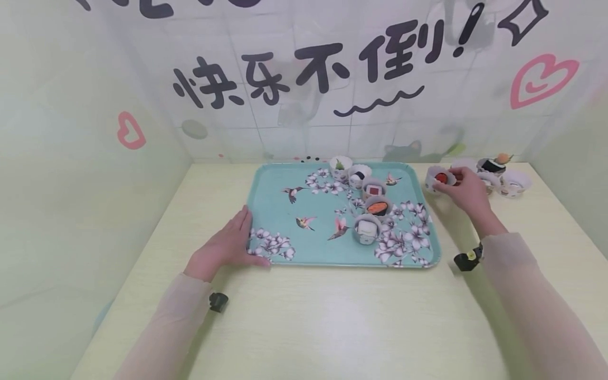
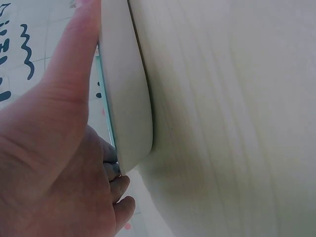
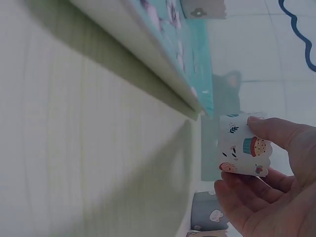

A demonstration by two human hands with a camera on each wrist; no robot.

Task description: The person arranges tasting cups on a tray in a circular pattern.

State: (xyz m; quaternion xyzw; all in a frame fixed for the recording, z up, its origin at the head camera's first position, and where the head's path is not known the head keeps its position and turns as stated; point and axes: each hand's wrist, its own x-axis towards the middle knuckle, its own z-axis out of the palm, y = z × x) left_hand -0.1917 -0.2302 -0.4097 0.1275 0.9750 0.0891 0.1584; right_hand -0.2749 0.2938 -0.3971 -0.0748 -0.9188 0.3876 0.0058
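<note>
Left hand (image 1: pixel 228 244), fingers extended, laid against the left edge of a turquoise floral tray (image 1: pixel 271 184); right hand (image 1: pixel 469 195), pinching a printed paper cup (image 3: pixel 242 145), red piece (image 1: pixel 441 178) inside, raised above the table (image 1: pixel 332 316) just off the tray's right side; five filled cups (image 1: pixel 367 230), curved row on the tray; further cups (image 1: pixel 515 184), on the table, far right.
</note>
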